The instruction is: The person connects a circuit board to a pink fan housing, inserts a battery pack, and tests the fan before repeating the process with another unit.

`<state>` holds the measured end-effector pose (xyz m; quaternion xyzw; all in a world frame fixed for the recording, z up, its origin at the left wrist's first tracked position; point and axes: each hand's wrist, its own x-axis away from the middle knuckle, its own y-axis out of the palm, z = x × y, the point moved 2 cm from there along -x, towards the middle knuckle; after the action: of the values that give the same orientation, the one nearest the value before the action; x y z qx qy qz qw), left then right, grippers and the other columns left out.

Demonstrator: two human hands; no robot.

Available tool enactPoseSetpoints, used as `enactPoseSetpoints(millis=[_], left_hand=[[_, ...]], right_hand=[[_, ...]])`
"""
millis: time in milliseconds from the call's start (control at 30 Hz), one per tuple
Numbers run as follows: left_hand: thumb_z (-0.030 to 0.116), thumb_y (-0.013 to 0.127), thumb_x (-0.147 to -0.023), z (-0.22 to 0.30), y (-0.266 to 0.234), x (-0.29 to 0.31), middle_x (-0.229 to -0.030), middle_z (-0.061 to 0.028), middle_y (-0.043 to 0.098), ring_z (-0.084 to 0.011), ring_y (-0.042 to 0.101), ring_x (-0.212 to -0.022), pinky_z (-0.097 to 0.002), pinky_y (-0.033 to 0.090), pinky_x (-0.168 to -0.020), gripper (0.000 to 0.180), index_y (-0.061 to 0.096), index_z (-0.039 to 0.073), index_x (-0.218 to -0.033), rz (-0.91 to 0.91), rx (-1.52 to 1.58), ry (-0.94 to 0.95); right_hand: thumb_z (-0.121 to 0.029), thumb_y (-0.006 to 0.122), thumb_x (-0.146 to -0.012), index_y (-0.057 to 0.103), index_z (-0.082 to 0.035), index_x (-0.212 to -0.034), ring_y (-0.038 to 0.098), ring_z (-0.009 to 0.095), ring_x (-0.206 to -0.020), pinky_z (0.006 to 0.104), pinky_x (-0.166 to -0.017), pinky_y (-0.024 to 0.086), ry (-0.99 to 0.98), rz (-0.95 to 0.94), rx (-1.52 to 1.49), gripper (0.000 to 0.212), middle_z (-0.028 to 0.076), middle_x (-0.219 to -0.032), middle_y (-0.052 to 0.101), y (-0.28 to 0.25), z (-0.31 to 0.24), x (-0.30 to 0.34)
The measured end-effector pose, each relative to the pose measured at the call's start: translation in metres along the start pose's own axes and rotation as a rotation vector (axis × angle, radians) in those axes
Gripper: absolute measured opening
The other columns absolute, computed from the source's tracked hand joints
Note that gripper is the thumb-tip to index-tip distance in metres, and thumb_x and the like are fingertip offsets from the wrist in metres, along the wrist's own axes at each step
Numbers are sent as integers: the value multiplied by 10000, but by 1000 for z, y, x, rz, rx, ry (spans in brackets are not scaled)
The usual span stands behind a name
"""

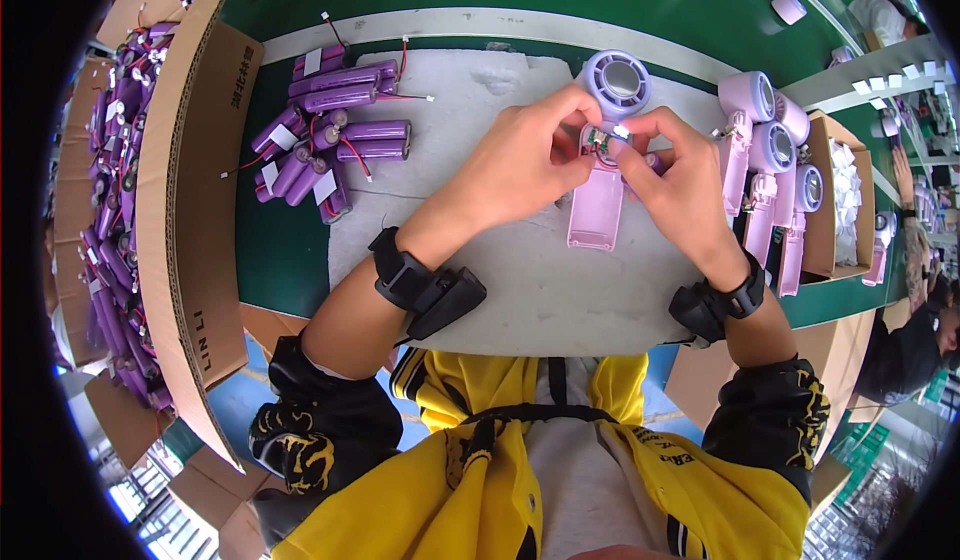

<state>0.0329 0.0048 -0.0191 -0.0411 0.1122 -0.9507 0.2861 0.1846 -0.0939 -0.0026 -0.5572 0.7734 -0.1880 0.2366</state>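
Both hands meet over the pink handheld fan body [598, 195], which lies on the grey mat [560, 300]. The left hand [520, 160] pinches its neck to steady it; the right hand [680, 185] pinches the small circuit board [603, 138] there. Purple battery cells [330, 130] lie left of the left hand, for ready reach.

A lilac handheld fan [603, 150] is lying flat on the grey mat [520, 270], round head pointing far, handle near. Its open neck is exposing a small circuit board [600, 138] with red wires, pinched between both hands' fingertips.
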Motion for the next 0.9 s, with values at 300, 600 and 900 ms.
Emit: enactPoseSetpoints(millis=[300, 600, 900], left_hand=[[-7, 656, -765, -1, 0, 1, -1026, -111, 652, -220, 661, -803, -332, 536, -724, 358, 510, 42, -1088, 29, 24, 74], [-12, 637, -776, -2, -1, 3, -995, -105, 639, -216, 642, -806, -333, 523, -736, 362, 507, 43, -1109, -10, 22, 101], [-31, 538, -843, -11, -1, -1, -958, -109, 645, -166, 615, -788, -318, 503, -713, 297, 559, 46, -1129, 4, 149, 87]], right_hand=[[-50, 715, -831, 638, 1, -958, 487, 26, -501, 215, -447, 358, -106, -72, 64, 157, 26, -749, 625, -5, -3, -2], [-44, 742, -795, 666, -22, -947, 479, 65, -534, 235, -491, 386, -160, -14, 134, 171, 37, -780, 633, -3, -7, 0], [-43, 749, -784, 672, -25, -945, 493, 75, -535, 237, -504, 403, -193, 34, 167, 179, 40, -759, 620, 1, -7, 2]])
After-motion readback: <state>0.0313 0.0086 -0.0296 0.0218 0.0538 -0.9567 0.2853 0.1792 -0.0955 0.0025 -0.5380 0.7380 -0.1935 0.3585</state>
